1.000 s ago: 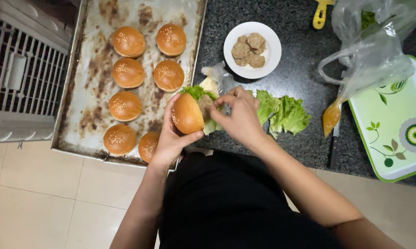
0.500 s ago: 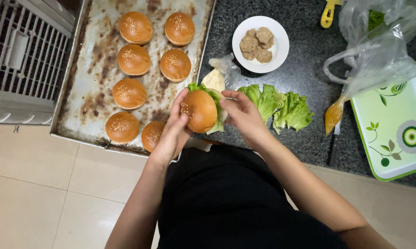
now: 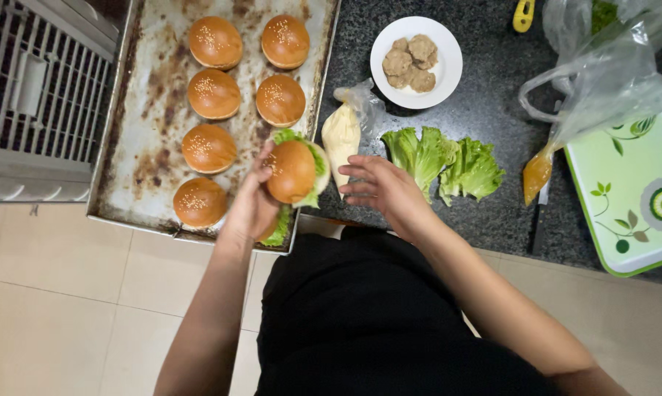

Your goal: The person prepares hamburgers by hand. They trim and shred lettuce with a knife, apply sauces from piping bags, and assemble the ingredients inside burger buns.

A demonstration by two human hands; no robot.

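While the left hand [image 3: 252, 209] grips a lettuce-filled burger bun [image 3: 293, 171] above the baking tray's [image 3: 142, 158] near right corner, the right hand [image 3: 384, 189] hovers open, empty, beside lettuce leaves [image 3: 442, 156] on the dark surface [image 3: 492, 213].

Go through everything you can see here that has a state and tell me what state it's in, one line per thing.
Left hand: gripping the filled bun.
Filled bun: closed, lettuce sticking out, held above the tray's edge.
Right hand: open, holding nothing.
Baking tray: stained, six plain buns on it.
Lettuce leaves: loose on the counter.
White plate: holds several patties.
Piping bag: filled, lying on the counter.
Orange sauce bag: partly filled, lying down.
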